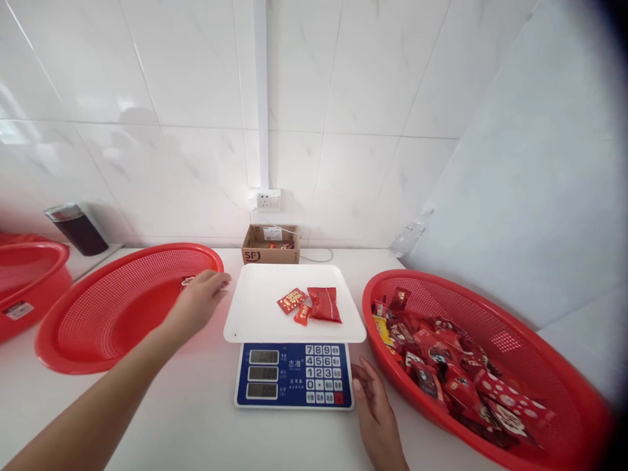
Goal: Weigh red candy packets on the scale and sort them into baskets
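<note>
My left hand [199, 303] reaches over the near rim of the left red basket [98, 314], fingers stretched, beside a small red packet [186, 282] lying in that basket. It is not clear whether the fingers touch the packet. My right hand [375, 412] rests flat on the white counter next to the scale's blue keypad [294, 375], fingers out, holding nothing. Three red snack packets [314, 304] lie on the scale's white tray [255, 307]. The right red basket [540, 347] holds several red snack packets.
A small cardboard box [270, 244] stands behind the scale under a wall socket [265, 199]. A dark cylindrical container [77, 229] and another red basket [24, 281] sit at the far left. A white slanted panel rises at the right.
</note>
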The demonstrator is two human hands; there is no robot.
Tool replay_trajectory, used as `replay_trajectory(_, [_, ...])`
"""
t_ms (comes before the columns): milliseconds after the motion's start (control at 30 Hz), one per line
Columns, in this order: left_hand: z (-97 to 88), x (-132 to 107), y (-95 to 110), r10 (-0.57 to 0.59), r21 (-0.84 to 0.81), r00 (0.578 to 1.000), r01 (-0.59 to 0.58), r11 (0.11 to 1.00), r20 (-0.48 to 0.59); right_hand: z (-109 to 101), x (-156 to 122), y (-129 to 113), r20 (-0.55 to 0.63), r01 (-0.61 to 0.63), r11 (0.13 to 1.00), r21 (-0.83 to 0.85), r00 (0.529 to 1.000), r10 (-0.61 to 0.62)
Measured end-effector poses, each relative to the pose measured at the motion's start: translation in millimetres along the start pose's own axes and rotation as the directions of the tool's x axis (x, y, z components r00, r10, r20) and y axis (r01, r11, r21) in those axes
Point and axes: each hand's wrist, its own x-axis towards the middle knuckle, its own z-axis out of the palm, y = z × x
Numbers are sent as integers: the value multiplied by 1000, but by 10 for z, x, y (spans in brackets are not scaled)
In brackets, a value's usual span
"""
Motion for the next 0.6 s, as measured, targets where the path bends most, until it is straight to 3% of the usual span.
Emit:
replay_trajectory(100, [-165, -32, -305, -106, 228, 993, 114, 967, -48, 1, 3, 8, 5, -12, 1000, 4, 1000, 12])
replay_trajectory(200, [-126, -49, -354, -74, 375, 992, 106, 921, -97, 9, 5, 10, 7, -22, 1000, 20, 1000, 22])
replay_trajectory(300, [103, -1, -102, 49, 238, 999, -46, 970, -6, 13, 4, 8, 8, -36, 999, 41, 999, 36])
replay_trajectory(433, [488, 128, 454, 225, -54, 964, -220, 974, 144, 6, 2, 7, 13, -39, 999, 32, 999, 39])
replay_trajectory(600, [774, 247, 871, 307, -86, 929, -295, 952, 207, 0, -7, -8, 26, -19, 1000, 4, 999, 19])
